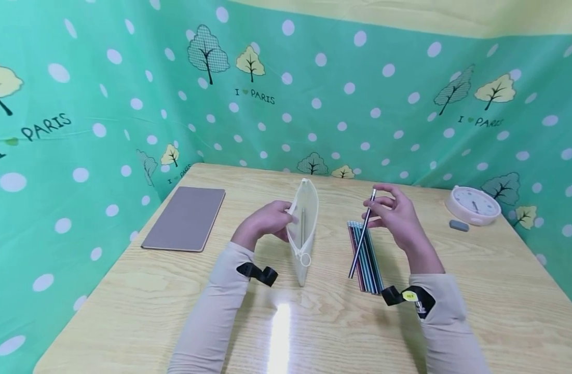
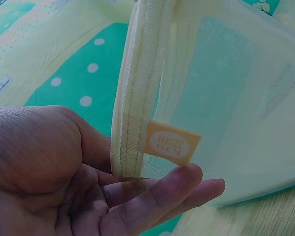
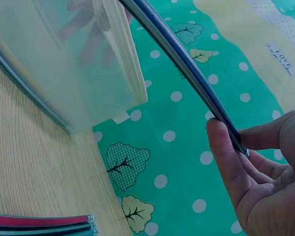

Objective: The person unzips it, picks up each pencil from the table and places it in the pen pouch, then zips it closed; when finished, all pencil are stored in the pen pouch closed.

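A whitish see-through mesh zipper pouch (image 1: 301,267) stands on edge on the table, its zipped mouth spread. My left hand (image 1: 271,221) grips its far left side; in the left wrist view the thumb and fingers lie around the zipper edge (image 2: 132,98) near a small orange tag (image 2: 172,142). Something thin and pencil-like (image 1: 303,228) shows inside the pouch. My right hand (image 1: 395,215) pinches a dark striped pencil (image 1: 361,241) near its upper end, tilted with the lower end toward me. Below it several more pencils (image 1: 372,275) lie side by side on the table.
A grey-purple notebook (image 1: 185,218) lies at the left of the wooden table (image 1: 141,306). To the right are a round pink clock (image 1: 474,205) and a small grey eraser (image 1: 459,225). A green dotted curtain (image 1: 314,93) hangs behind and at the left.
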`<state>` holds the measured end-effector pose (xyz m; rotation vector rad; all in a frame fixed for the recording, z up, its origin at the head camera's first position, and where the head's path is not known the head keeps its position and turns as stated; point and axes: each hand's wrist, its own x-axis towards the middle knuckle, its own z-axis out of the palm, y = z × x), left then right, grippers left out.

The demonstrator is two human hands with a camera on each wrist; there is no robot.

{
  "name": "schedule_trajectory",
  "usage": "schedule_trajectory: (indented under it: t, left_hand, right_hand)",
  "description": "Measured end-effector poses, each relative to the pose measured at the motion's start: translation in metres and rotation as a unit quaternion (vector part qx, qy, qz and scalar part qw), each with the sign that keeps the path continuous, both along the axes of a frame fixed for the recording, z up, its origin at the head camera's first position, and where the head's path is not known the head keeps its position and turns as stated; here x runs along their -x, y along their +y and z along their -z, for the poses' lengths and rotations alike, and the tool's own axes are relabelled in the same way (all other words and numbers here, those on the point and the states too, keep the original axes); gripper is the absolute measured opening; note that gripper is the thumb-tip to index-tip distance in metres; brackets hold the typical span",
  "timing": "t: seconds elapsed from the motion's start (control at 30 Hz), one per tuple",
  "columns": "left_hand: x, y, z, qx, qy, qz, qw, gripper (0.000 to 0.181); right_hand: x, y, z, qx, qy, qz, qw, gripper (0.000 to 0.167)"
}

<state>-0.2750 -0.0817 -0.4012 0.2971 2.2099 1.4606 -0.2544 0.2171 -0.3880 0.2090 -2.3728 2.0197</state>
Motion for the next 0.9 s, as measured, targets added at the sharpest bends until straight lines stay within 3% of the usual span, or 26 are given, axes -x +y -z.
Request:
schedule_trajectory:
  t: [0.4, 0.73, 0.9]
  left_hand:
    - [0.002, 0.0, 0.003, -0.001, -0.002, 0.0, 1.0, 0.047]
    - [0.002, 0.001, 0.001, 0.0, -0.001, 0.005, 1.0, 0.045]
    - [0.001, 0.002, 0.001, 0.001, 0.001, 0.004, 1.0, 0.044]
  right_hand:
    - [-0.003, -0.013, -0.002, 0.007, 0.003, 0.013, 0.9999, 0.05]
    - [-0.004, -0.027, 0.0, 0.129, 0.027, 0.051, 0.99, 0.033]
    - [-0.003, -0.031, 0.002, 0.157, 0.031, 0.069, 0.9847, 0.033]
